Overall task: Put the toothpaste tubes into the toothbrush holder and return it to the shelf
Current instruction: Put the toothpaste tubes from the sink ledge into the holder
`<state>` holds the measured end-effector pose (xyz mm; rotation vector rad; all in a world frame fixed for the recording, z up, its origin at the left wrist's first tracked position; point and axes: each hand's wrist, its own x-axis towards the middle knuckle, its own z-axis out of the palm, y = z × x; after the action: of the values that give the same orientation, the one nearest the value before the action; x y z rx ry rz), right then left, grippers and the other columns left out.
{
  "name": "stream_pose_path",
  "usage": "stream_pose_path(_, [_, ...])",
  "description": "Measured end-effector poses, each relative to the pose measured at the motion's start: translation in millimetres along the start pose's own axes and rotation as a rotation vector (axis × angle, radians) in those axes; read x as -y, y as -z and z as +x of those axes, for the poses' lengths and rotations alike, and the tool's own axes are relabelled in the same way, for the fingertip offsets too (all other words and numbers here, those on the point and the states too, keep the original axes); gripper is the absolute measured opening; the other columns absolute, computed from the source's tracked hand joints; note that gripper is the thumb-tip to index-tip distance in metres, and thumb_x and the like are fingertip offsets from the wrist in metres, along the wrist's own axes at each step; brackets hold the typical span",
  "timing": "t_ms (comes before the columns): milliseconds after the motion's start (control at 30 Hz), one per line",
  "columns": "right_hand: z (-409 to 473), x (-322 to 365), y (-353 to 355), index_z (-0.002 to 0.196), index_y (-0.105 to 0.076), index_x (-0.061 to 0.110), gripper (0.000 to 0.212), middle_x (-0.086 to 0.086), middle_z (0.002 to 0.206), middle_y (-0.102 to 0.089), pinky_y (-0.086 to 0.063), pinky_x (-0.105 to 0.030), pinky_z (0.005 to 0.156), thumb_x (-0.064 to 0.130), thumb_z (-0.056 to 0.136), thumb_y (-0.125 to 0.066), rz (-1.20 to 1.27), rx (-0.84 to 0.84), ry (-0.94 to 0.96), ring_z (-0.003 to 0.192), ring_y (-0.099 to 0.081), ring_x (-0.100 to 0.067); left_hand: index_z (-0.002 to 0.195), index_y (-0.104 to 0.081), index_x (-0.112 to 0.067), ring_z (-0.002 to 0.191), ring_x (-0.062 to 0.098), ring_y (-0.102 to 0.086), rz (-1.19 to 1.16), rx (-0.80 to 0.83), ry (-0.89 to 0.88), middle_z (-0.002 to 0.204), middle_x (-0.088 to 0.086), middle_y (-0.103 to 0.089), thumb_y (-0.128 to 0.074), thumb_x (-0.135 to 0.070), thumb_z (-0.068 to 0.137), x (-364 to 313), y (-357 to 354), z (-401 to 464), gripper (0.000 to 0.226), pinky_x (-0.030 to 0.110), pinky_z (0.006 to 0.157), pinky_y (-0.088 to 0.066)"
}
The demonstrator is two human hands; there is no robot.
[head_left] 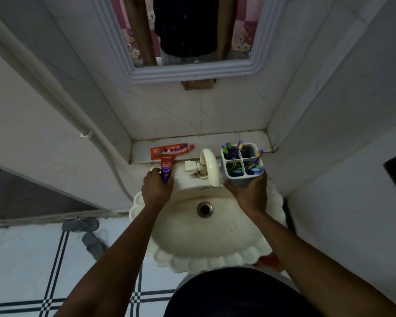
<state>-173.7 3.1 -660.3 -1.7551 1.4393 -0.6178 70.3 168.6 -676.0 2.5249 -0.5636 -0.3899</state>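
My left hand grips a red-and-purple toothpaste tube by its lower end, upright, above the sink's left back corner. A second, orange-red toothpaste tube lies flat on the tiled shelf behind it, cap pointing right. My right hand holds the white four-compartment toothbrush holder from below, lifted just right of the tap. Several purple and green toothbrushes stand in its compartments; the back right compartment looks empty.
A cream tap curves over the scalloped sink between my hands. A framed mirror hangs above the shelf. White walls close in on both sides. Grey slippers lie on the tiled floor at left.
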Motion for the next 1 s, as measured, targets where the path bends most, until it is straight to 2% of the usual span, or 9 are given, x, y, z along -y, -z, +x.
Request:
stream_pose_path(133, [-0.6, 3.2, 5.4, 0.161, -0.034, 0.012, 0.143, -0.008, 0.156, -0.056, -0.052, -0.038, 0.106, 0.086, 0.052, -0.09, 0.063, 0.043, 0.031, 0.145, -0.055, -0.029, 0.118, -0.074, -0.007, 0.1, 0.034, -0.074, -0.177, 0.022, 0.086, 0.11, 0.013, -0.079, -0.082, -0.032, 0.09, -2.0, -2.6, 1.8, 0.038, 0.046, 0.091, -0.06])
stream_pose_path(267, [-2.4, 8.0, 16.6, 0.158, -0.039, 0.016, 0.13, -0.002, 0.152, -0.057, -0.048, -0.029, 0.103, 0.081, 0.059, -0.092, 0.104, 0.04, 0.058, 0.142, -0.057, -0.024, 0.122, -0.079, -0.014, 0.103, 0.028, -0.079, -0.542, 0.11, 0.251, 0.106, 0.002, -0.083, -0.084, -0.049, 0.083, -0.7, 2.1, -7.9, 0.053, 0.048, 0.092, -0.065])
stream_pose_path(400, [-6.8, 7.6, 21.8, 0.155, -0.042, 0.022, 0.119, 0.003, 0.145, -0.061, -0.058, -0.038, 0.103, 0.079, 0.064, -0.093, 0.146, 0.03, 0.075, 0.134, -0.064, -0.02, 0.139, -0.068, -0.011, 0.11, 0.023, -0.075, -0.716, 0.102, 0.15, 0.122, 0.007, -0.077, -0.083, -0.03, 0.094, -28.0, 30.3, -27.0, 0.051, 0.043, 0.097, -0.062])
stream_pose_path(533, [-7.1, 10.9, 26.6, 0.156, -0.039, 0.023, 0.122, 0.004, 0.146, -0.063, -0.061, -0.039, 0.102, 0.077, 0.062, -0.095, 0.17, 0.065, 0.073, 0.129, -0.067, -0.016, 0.14, -0.066, -0.012, 0.11, 0.02, -0.075, -0.855, 0.086, 0.056, 0.121, 0.005, -0.076, -0.081, -0.026, 0.096, -64.2, 66.7, -36.2, 0.049, 0.033, 0.087, -0.062])
stream_pose_path(733, [-4.1, 11.6, 32.4, 0.158, -0.035, 0.026, 0.124, 0.007, 0.145, -0.064, -0.062, -0.041, 0.101, 0.077, 0.062, -0.095, 0.159, 0.109, 0.076, 0.126, -0.068, -0.016, 0.135, -0.064, -0.013, 0.105, 0.018, -0.079, -0.831, 0.113, -0.135, 0.122, 0.004, -0.076, -0.087, -0.028, 0.09, -121.1, 99.7, -44.3, 0.053, 0.036, 0.089, -0.067])
stream_pose_path(833, [-3.9, 10.1, 36.9, 0.157, -0.037, 0.027, 0.121, 0.009, 0.141, -0.067, -0.063, -0.04, 0.098, 0.077, 0.063, -0.095, 0.162, 0.131, 0.063, 0.122, -0.07, -0.014, 0.125, -0.07, -0.015, 0.099, 0.02, -0.08, -0.776, 0.123, -0.215, 0.115, 0.002, -0.078, -0.09, -0.038, 0.086, -146.7, 97.1, -48.0, 0.05, 0.043, 0.091, -0.067])
stream_pose_path(900, [-3.5, 11.5, 40.6, 0.155, -0.04, 0.026, 0.117, 0.011, 0.136, -0.068, -0.063, -0.033, 0.093, 0.071, 0.065, -0.098, 0.176, 0.155, 0.052, 0.118, -0.071, -0.012, 0.12, -0.071, -0.017, 0.095, 0.012, -0.078, -0.71, 0.096, -0.252, 0.109, -0.002, -0.078, -0.095, -0.042, 0.079, -162.5, 90.4, -50.4, 0.054, 0.036, 0.088, -0.066])
stream_pose_path(967, [-1.4, 12.5, 43.9, 0.155, -0.041, 0.024, 0.114, 0.013, 0.13, -0.068, -0.058, -0.022, 0.085, 0.065, 0.066, -0.1, 0.179, 0.178, 0.036, 0.113, -0.07, -0.01, 0.122, -0.063, -0.02, 0.092, 0.001, -0.075, -0.648, 0.085, -0.302, 0.107, -0.007, -0.076, -0.099, -0.038, 0.073, -180.6, 82.7, -53.3, 0.063, 0.02, 0.079, -0.063])
stream_pose_path(1000, [-0.3, 13.7, 44.3, 0.154, -0.041, 0.024, 0.114, 0.013, 0.129, -0.067, -0.056, -0.019, 0.083, 0.064, 0.066, -0.1, 0.177, 0.188, 0.029, 0.112, -0.07, -0.009, 0.123, -0.059, -0.023, 0.093, -0.002, -0.074, -0.628, 0.091, -0.331, 0.107, -0.008, -0.074, -0.1, -0.037, 0.071, -188.7, 78.3, -53.8, 0.069, 0.018, 0.077, -0.062])
